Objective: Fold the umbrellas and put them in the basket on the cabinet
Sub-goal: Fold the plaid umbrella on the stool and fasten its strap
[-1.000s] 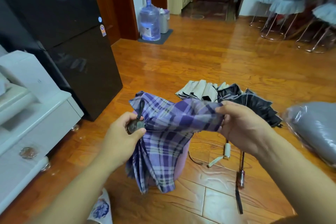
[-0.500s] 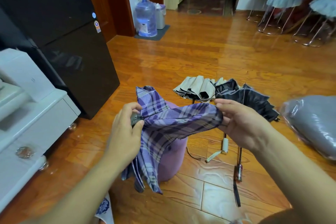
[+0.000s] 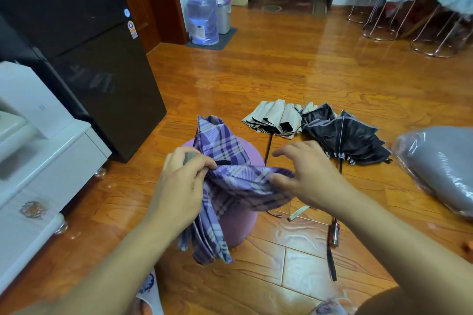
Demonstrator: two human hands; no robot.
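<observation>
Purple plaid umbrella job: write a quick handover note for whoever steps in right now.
Left hand grips the purple plaid umbrella at its handle end. Right hand pinches a canopy fold, its other fingers spread.
The umbrella is held above a purple stool, partly gathered and not wrapped.
The beige umbrella and black umbrella lie unfolded on the floor.
Left: finish folding all three and put them in the basket, which is not in view.

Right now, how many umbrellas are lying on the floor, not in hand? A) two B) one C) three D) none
A: a beige umbrella and a black umbrella lie side by side on the wooden floor, while the purple plaid umbrella is held between the left hand and the right hand.
</observation>
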